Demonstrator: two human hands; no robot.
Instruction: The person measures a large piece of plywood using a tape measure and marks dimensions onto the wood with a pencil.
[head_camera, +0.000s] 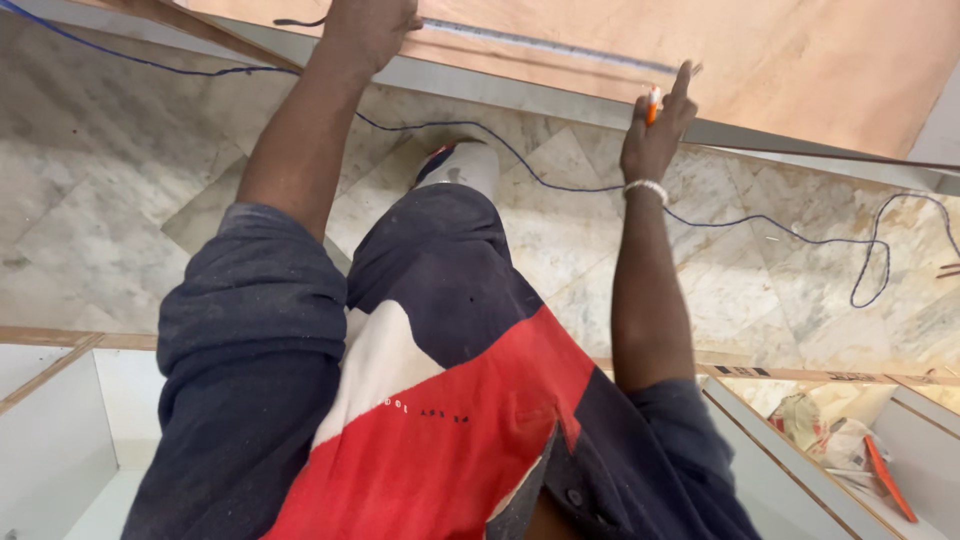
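Orange pencil (652, 103) (right hand (655, 135)) at plywood (800, 60)

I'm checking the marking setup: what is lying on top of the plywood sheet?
On the plywood sheet lies a long metal ruler. The left hand presses one end, covering it. The right hand, holding an orange pen, is at the other end.

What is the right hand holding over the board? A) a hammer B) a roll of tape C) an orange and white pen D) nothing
C: the right hand grips an orange and white pen at the edge of the plywood board, while the left hand presses down on the metal ruler lying across it.
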